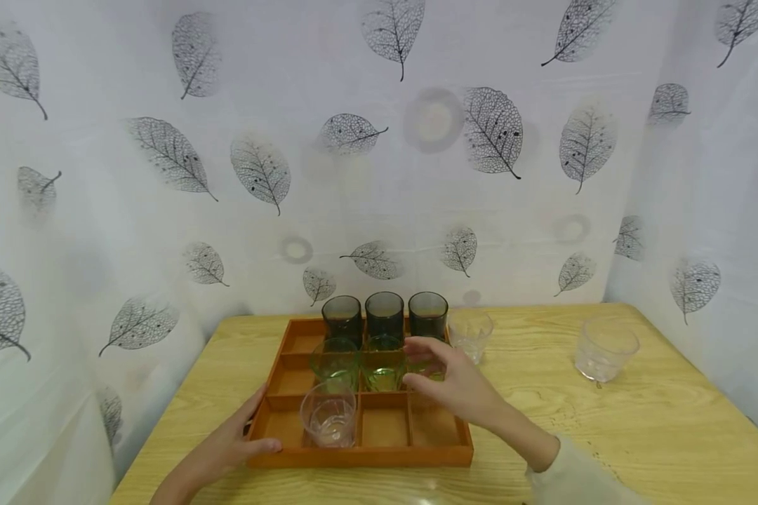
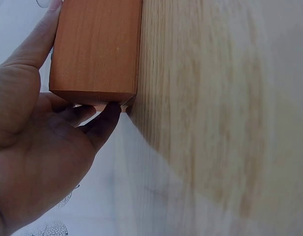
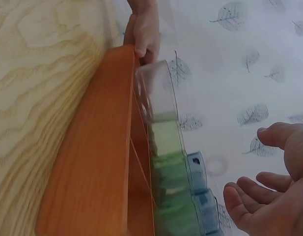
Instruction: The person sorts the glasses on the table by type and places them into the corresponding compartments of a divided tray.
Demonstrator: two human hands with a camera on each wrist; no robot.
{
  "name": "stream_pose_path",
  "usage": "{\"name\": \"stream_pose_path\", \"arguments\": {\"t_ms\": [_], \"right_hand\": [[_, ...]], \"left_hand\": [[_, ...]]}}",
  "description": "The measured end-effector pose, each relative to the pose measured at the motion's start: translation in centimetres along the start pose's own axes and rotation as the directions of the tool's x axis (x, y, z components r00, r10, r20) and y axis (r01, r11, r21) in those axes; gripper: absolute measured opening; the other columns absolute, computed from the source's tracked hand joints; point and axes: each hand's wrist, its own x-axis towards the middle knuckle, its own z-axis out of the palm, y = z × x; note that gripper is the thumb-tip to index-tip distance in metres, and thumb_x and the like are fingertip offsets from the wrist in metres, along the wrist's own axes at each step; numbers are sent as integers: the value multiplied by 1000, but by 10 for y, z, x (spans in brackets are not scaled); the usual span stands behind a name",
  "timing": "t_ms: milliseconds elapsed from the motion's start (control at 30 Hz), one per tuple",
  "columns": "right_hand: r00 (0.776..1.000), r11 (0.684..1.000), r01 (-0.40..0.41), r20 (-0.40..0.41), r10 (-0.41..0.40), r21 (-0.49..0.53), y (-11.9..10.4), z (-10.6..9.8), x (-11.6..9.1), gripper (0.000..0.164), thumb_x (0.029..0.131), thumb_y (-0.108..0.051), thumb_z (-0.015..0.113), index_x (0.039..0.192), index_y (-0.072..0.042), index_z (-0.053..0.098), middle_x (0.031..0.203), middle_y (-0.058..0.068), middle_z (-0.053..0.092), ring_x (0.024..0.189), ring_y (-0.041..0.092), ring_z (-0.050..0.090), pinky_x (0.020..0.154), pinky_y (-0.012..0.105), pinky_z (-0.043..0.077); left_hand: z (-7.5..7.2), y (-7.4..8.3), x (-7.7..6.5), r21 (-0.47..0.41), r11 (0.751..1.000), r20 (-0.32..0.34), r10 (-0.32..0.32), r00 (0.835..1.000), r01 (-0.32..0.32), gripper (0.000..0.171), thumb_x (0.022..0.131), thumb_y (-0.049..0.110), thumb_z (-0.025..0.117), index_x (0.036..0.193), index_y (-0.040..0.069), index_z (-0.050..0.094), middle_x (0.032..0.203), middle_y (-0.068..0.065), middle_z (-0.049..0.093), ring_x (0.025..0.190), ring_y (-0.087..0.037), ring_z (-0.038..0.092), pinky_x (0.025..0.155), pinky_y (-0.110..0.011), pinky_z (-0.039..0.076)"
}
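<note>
My left hand (image 1: 224,445) grips the front left corner of an orange-brown divided wooden tray (image 1: 366,458), thumb on the rim and fingers against the outer side. Over the tray's right side, my right hand (image 1: 457,382) hovers with fingers relaxed and spread, holding nothing. It partly hides the right-hand one of three green glasses (image 1: 382,372) in the middle row. Three dark grey glasses (image 1: 385,315) stand in the back row. A clear glass (image 1: 328,417) sits in the front row near my left hand; the two front compartments right of it hold nothing.
Just beyond the tray's right side, a clear glass (image 1: 471,337) stands on the wooden table (image 1: 530,414). Another clear glass (image 1: 605,351) is farther right. A white curtain (image 1: 328,63) with leaf prints hangs behind and along both sides.
</note>
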Motion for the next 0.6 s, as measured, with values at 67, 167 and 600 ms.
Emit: {"name": "stream_pose_path", "arguments": {"t_ms": [67,167,600], "right_hand": [[1000,1000,-17,-12,17,-8,2,-8,-3,51,97,-16,74,141,2,57,130,16,66,113,36,65,93,39,56],[998,999,-45,-35,45,-9,6,-19,-8,53,97,-17,75,142,2,57,130,18,66,113,36,65,93,32,55],[987,997,-50,-154,41,-55,37,-57,-24,47,97,-9,74,138,6,59,127,17,67,114,37,64,88,28,56]], "left_hand": [[0,0,0,5,1000,1,-2,1000,2,104,99,29,73,164,-1,-3,167,-32,-4,149,-58,5,112,-71,29],[1,0,0,11,1000,-1,-7,1000,7,104,99,29,73,164,-1,-3,167,-33,-3,149,-59,6,111,-72,29],[0,1,-1,-1,1000,1,-9,1000,9,104,100,30,72,164,0,-3,167,-33,-4,149,-58,7,112,-70,31]]}}
